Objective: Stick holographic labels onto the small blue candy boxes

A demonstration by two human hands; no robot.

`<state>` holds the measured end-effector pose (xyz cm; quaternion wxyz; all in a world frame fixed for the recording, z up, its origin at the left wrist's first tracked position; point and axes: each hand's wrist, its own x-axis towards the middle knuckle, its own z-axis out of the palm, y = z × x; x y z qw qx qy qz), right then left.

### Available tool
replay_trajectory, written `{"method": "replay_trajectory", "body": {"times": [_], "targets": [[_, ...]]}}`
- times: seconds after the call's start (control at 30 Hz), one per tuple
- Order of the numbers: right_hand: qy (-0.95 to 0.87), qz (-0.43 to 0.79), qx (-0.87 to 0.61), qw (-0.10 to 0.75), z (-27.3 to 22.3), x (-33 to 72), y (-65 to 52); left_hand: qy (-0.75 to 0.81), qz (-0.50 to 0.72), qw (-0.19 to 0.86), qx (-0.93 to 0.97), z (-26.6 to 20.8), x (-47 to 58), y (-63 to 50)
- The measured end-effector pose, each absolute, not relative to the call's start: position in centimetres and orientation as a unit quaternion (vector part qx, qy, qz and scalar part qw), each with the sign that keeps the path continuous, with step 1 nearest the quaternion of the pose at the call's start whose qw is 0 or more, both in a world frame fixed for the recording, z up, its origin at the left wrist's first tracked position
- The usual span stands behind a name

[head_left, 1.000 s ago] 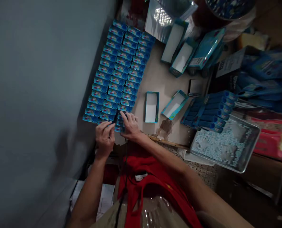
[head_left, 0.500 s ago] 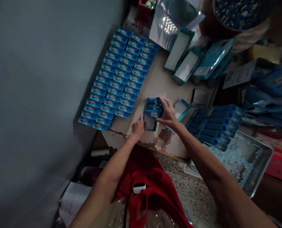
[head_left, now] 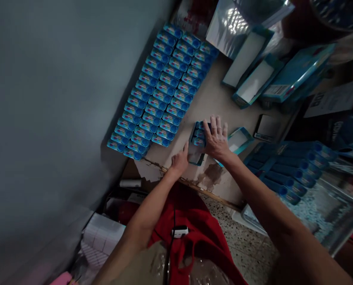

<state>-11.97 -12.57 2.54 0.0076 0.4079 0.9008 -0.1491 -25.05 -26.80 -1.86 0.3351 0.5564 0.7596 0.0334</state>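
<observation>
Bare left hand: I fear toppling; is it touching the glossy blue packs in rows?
Apart; head view shows pale tabletop between left hand and those packs.

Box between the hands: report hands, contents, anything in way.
Left hand at left side of box. Right hand, fingers spread, over right edge. Blue packs in far end. Second box close beside right hand.
</observation>
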Motion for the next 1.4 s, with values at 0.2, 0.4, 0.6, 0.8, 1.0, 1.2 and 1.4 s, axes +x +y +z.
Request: {"method": "replay_trajectory", "body": {"times": [0.2,0.4,0.6,0.8,1.0,1.2,1.4], "targets": [[0.906,-0.208,0.366,-0.045,3.6,-19.8,-18.5,0.833,0.164,0.152,0.507,3.0,-32.4,-30.9],[0.894,-0.193,0.403,-0.032,0.3,-25.1,-21.3,0.749,0.181,0.118,0.627,2.7,-40.7,-25.8],[0.892,-0.177,0.416,-0.024,0.3,-25.3,-22.7,0.694,0.175,0.159,0.68,2.6,-42.2,-25.3],[0.876,-0.153,0.458,-0.019,0.9,-28.6,-21.4,0.715,0.226,0.153,0.644,2.0,-42.1,-25.5],[0.888,-0.164,0.427,-0.046,2.1,-27.1,-20.9,0.752,0.294,0.078,0.584,4.8,-41.4,-29.4],[0.908,-0.16,0.367,-0.123,5.4,-15.7,-26.5,0.785,0.371,0.219,0.445,4.4,-36.1,-34.7],[0.892,-0.063,0.429,-0.13,1.6,-8.3,-27.6,0.64,0.404,0.513,0.406,0.1,-28.5,-31.6]]}}
